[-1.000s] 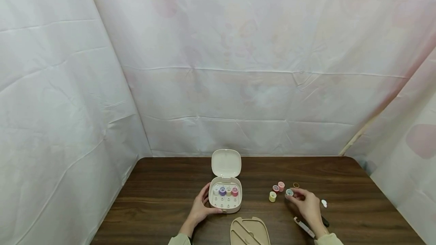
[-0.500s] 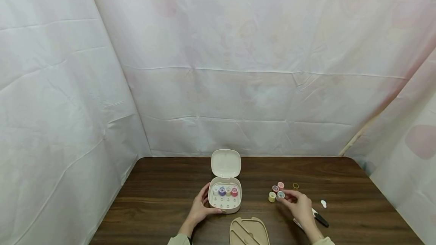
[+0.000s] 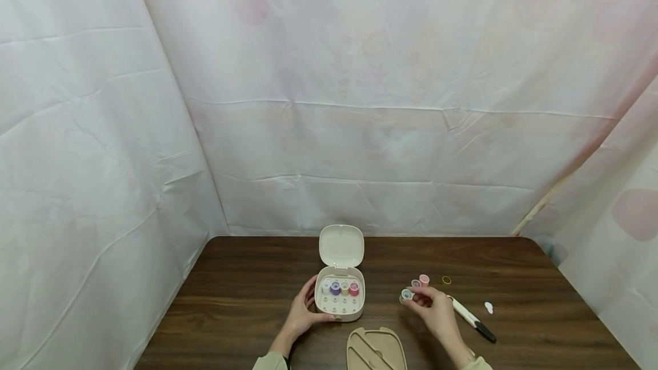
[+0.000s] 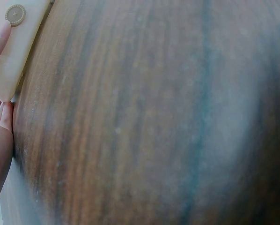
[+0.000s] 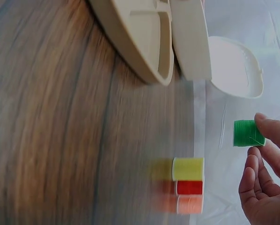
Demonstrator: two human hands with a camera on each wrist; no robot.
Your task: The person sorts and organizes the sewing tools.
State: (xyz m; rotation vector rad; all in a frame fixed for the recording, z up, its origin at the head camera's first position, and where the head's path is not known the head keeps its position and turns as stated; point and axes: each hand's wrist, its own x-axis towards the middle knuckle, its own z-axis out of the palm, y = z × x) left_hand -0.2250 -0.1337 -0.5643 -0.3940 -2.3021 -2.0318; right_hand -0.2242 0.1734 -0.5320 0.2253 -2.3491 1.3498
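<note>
My left hand holds a cream sewing box at its left side, thumb across the front beside a round button clasp. Its lid stands open at the back. Inside, a row of thread spools sits on a pegged white insert, with bare pegs in front. To the right, my right hand pinches a green thread spool between thumb and fingers, above the table. In the right wrist view a yellow spool, a red spool and a salmon spool stand in a row below it.
A beige compartment tray lies at the front edge, between the hands. Right of my right hand are a slim white tool with a black end, a small brass-coloured ring and a small white piece. Fabric hangs behind the table.
My right hand has carried the green spool leftward, past the red and salmon spools, and it now covers the yellow one in the head view. The left hand stays on the box.
</note>
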